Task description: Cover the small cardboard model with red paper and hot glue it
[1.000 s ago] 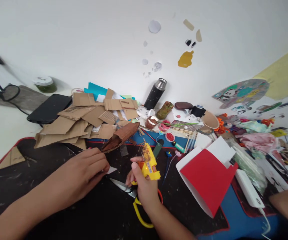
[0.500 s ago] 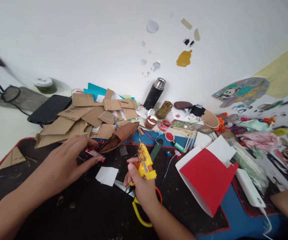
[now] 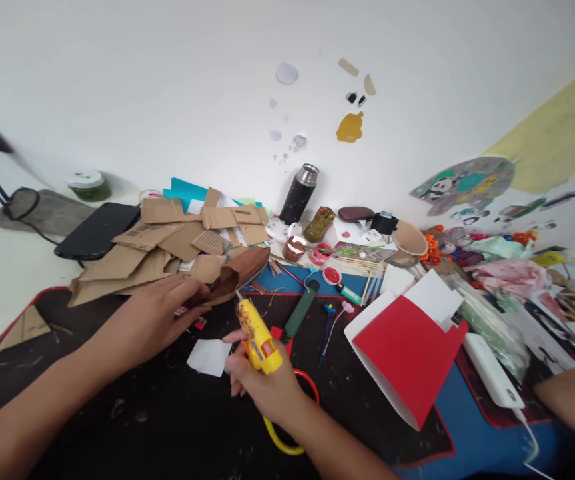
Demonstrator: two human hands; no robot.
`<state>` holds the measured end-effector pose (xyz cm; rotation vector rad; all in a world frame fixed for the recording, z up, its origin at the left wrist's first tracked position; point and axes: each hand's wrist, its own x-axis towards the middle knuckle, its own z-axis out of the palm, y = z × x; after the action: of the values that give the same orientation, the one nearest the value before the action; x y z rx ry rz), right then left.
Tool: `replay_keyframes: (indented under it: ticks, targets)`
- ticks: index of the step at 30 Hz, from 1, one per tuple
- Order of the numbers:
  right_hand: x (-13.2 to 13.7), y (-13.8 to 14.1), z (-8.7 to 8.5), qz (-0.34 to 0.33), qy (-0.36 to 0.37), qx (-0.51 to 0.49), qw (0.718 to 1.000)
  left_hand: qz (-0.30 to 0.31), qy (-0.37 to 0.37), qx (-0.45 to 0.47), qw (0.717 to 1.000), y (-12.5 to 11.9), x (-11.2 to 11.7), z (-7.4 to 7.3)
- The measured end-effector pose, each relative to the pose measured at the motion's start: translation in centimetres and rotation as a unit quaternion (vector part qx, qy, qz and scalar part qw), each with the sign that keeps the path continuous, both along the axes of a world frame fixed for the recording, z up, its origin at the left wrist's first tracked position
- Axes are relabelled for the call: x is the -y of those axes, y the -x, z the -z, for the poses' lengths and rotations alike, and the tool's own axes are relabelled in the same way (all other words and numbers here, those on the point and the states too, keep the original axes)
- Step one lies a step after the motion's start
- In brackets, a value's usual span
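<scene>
My right hand (image 3: 254, 377) is wrapped around a yellow glue gun (image 3: 262, 343). Its dirty nozzle points up and left, close to the near edge of a brown folded cardboard piece (image 3: 247, 263), shaped like a small boat. On the left end of that piece my left hand (image 3: 172, 310) is closed, thumb below and fingers above; the fingertips are partly hidden. A small red-and-pink item (image 3: 200, 324) lies under the left thumb. Below the hands rests a white paper scrap (image 3: 208, 357). Scissors with red and yellow handles (image 3: 287, 448) lie partly under my right wrist.
Cardboard scraps (image 3: 142, 263) are piled at the back left, beside a black flask (image 3: 300, 193). A dark green tool (image 3: 302, 310) lies right of the glue gun, and red card (image 3: 412, 353) farther right. Another person's arm (image 3: 572, 397) shows at the right edge.
My left hand has moved from the small red-and-pink item onto the brown cardboard piece. My right hand has brought the glue gun left, its nozzle now near that piece. The view shifted slightly.
</scene>
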<state>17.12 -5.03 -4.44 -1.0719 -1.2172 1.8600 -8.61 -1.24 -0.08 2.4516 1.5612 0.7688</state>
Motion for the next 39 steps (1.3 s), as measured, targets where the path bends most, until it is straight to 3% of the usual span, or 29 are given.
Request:
replay_keyframes:
  ticks: [5, 11, 18, 27, 39]
  targets:
    - [-0.1, -0.5, -0.8, -0.050, -0.049, 0.046, 0.997, 0.009, -0.064, -0.004, 0.998, -0.2, 0.0, -0.9]
    - [-0.9, -0.8, -1.3, -0.030, -0.113, 0.059, 0.991, 0.033, -0.141, -0.023, 0.989, -0.6, 0.5, -2.0]
    - [-1.6, -0.8, -1.5, -0.021, -0.095, 0.034, 0.995, 0.057, -0.226, -0.090, 0.968, -1.2, 1.6, -2.7]
    - [-1.6, -0.6, -1.3, -0.009, -0.114, 0.064, 0.991, 0.056, -0.215, -0.067, 0.973, -0.6, 2.7, -0.4]
    - [-2.1, -0.7, -2.0, -0.028, -0.103, 0.035, 0.994, 0.063, -0.233, -0.084, 0.967, -0.9, 2.3, -1.7]
